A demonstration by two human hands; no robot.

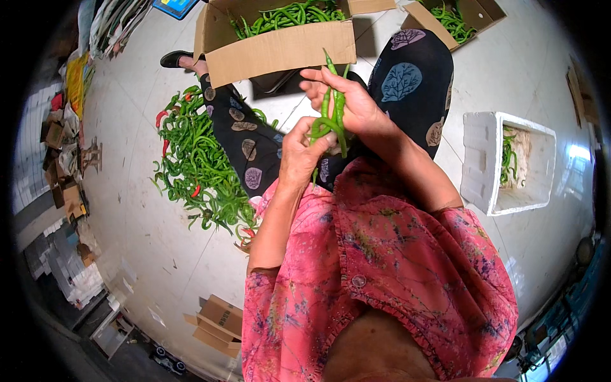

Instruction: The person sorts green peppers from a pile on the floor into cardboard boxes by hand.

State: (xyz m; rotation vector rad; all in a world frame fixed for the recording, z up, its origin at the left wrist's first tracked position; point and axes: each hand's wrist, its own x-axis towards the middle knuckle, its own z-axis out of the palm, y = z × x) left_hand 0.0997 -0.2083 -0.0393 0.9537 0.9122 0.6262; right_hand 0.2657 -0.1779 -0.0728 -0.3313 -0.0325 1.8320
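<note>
Several long green chili peppers (338, 107) are gathered between my two hands, above my lap. My left hand (303, 148) pinches them at their lower ends with thumb and fingers, and one curled pepper loops over the thumb. Against the peppers' upper part lies my right hand (355, 102), its thumb side over them and its other fingers spread out to the left. Just beyond the hands stands an open cardboard box (281, 50) with green chili peppers (296, 16) inside. A heap of mostly green chili peppers (195, 157), with a few red ones, lies on the floor left of my leg.
At right, a white foam box (479, 162) holds some green peppers (508, 157). Another cardboard box (429, 24) with peppers stands at the upper right. An empty-looking carton (219, 317) sits at lower left. Piled cardboard (62, 162) lines the left side of the tiled floor (129, 191).
</note>
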